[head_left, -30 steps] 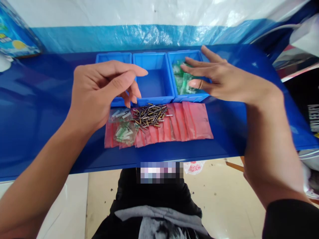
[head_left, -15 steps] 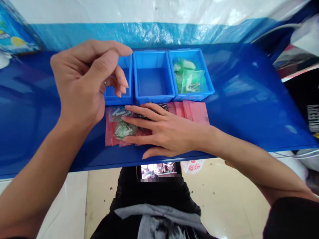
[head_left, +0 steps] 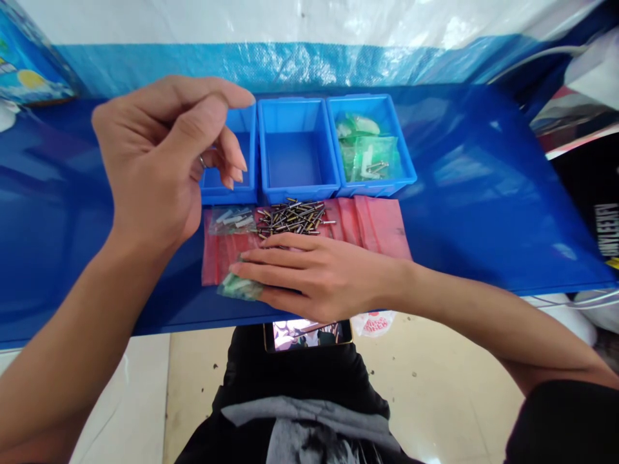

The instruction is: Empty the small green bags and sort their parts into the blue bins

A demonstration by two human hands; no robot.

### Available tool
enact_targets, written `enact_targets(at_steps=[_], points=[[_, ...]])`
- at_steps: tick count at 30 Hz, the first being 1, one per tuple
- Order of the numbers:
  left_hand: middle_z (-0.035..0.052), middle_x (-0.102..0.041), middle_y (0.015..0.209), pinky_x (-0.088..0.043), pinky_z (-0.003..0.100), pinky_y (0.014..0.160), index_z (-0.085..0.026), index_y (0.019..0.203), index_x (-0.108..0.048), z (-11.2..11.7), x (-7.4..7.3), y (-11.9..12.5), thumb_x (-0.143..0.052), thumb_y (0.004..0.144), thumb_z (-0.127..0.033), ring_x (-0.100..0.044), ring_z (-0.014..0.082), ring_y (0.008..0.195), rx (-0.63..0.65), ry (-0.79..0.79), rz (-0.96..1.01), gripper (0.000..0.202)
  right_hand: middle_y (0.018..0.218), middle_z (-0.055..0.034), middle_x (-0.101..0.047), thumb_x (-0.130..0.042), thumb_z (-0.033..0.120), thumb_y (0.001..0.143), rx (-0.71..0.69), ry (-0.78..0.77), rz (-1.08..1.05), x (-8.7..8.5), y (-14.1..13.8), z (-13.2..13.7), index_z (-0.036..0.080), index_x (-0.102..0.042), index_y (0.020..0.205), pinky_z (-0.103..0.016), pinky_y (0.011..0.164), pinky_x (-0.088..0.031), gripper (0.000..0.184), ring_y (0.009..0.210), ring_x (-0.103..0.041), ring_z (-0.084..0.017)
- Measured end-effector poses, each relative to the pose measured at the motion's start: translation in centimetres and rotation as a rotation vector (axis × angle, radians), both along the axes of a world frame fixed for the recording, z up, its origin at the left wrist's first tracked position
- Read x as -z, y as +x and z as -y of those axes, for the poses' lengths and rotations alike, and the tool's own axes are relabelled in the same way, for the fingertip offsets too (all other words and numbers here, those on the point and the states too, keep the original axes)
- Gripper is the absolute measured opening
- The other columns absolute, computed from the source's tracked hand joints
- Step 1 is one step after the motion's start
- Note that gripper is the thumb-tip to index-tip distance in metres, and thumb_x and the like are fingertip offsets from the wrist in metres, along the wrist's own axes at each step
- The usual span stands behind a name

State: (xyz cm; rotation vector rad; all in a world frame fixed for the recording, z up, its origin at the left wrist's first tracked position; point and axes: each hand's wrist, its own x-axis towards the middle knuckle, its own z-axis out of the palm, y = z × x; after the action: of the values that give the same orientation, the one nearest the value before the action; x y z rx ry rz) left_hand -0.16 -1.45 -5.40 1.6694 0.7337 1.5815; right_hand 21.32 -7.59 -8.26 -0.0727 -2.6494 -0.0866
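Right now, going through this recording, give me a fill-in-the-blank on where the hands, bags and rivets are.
The left hand hovers over the ____ blue bin.
The small bag under the right hand is tinted ____.
Loose metal rivets lie on ____ plastic bags.
Filled plastic bags sit in the ____ bin.

Missing words: leftmost; green; red; rightmost.

Clear plastic sheeting (head_left: pixel 251 19) and blue woven tarp (head_left: pixel 242 67) were hung behind a glossy blue table (head_left: pixel 483 193), above a speckled beige floor (head_left: pixel 435 399).
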Motion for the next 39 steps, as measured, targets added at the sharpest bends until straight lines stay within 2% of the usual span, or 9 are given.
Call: enact_targets(at_steps=[5,8,11,15,19,24,30,33,39], points=[[-0.0023,-0.074,0.081,-0.051,0.023,0.059,-0.017,0.111,-0.084,0.2,-0.2,-0.2,-0.063,0.104,-0.002,-0.067,0.0077,0.066,0.0,0.045,-0.08,0.027,0.16,-0.0138,-0.062,-0.056,0.005,0.104,0.145,-0.247,-0.284,-1.7,1.6,-1.3,0.017,-0.065,0.147,-0.035,0.113,-0.064,0.045,0.138,-0.069,-0.02],[0.0008,-0.079,0.112,-0.057,0.018,0.072,-0.023,0.129,-0.079,0.8,-0.4,-0.3,-0.072,0.101,-0.006,-0.074,0.0135,0.104,0.029,0.162,-0.227,0.033,0.17,-0.0093,-0.051,-0.063,0.01,0.1,0.283,-0.371,-0.425,-2.7,2.7,-2.5,0.02,-0.066,0.147,-0.049,0.122,-0.06,0.049,0.154,-0.056,-0.03],[0.002,-0.07,0.142,-0.059,0.015,0.071,-0.027,0.138,-0.074,1.7,-0.5,-0.1,-0.077,0.097,-0.01,-0.068,0.0187,0.13,0.048,0.194,-0.402,0.045,0.161,-0.0075,-0.06,-0.072,0.02,0.098,0.279,-0.561,-0.614,-2.9,2.8,-3.0,0.024,-0.077,0.134,-0.051,0.121,-0.061,0.036,0.156,-0.053,-0.035],[-0.0009,-0.079,0.121,-0.059,0.016,0.072,-0.027,0.122,-0.081,2.3,-0.4,0.2,-0.079,0.097,-0.014,-0.074,0.0122,0.111,-0.031,0.193,-0.427,0.028,0.129,-0.0068,-0.078,-0.073,0.023,0.1,0.224,-0.831,-0.789,-2.3,2.0,-2.9,0.027,-0.081,0.117,-0.036,0.08,-0.073,0.02,0.102,-0.082,-0.023],[-0.0039,-0.079,0.087,-0.051,0.015,0.064,-0.02,0.101,-0.083,2.2,-0.4,0.3,-0.082,0.097,-0.021,-0.065,0.004,0.069,-0.052,0.217,-0.459,0.004,0.096,-0.0005,-0.081,-0.076,0.03,0.098,0.308,-0.849,-0.79,-2.0,2.1,-3.0,0.028,-0.082,0.102,-0.03,0.057,-0.063,0.008,0.06,-0.069,-0.014],[-0.0057,-0.07,0.074,-0.046,0.017,0.064,-0.023,0.099,-0.084,2.1,-0.7,0.0,-0.075,0.104,-0.034,-0.057,0.0037,0.063,-0.092,0.333,-0.637,0.015,0.079,0.0012,-0.078,-0.081,0.038,0.096,0.448,-0.694,-0.775,-2.3,2.9,-3.3,0.03,-0.083,0.091,-0.035,0.065,-0.062,0.01,0.067,-0.07,-0.018],[-0.0045,-0.077,0.086,-0.059,0.016,0.06,-0.022,0.128,-0.077,1.9,-0.3,0.2,-0.077,0.101,-0.022,-0.073,0.006,0.068,0.007,0.155,-0.41,0.026,0.077,0.0045,-0.079,-0.088,0.029,0.092,0.324,-0.994,-0.854,-3.0,2.8,-3.2,0.028,-0.078,0.11,-0.029,0.048,-0.06,0.021,0.061,-0.075,-0.018],[-0.0018,-0.079,0.085,-0.064,0.019,0.06,-0.019,0.125,-0.078,1.6,-0.2,0.4,-0.081,0.098,-0.017,-0.075,0.0089,0.067,0.111,-0.008,-0.265,0.028,0.084,0.0063,-0.08,-0.08,0.019,0.096,0.254,-1.063,-0.866,-2.8,2.8,-2.9,0.029,-0.07,0.121,-0.029,0.055,-0.067,0.029,0.07,-0.079,-0.018],[-0.0019,-0.073,0.074,-0.059,0.02,0.053,-0.016,0.117,-0.081,0.9,-0.3,0.2,-0.085,0.096,-0.025,-0.067,0.0085,0.057,0.286,-0.188,0.021,0.023,0.125,-0.004,-0.078,-0.078,0.03,0.098,0.273,-0.725,-0.638,-2.3,3.7,-3.6,0.028,-0.072,0.141,-0.036,0.081,-0.071,0.044,0.1,-0.079,-0.022]])
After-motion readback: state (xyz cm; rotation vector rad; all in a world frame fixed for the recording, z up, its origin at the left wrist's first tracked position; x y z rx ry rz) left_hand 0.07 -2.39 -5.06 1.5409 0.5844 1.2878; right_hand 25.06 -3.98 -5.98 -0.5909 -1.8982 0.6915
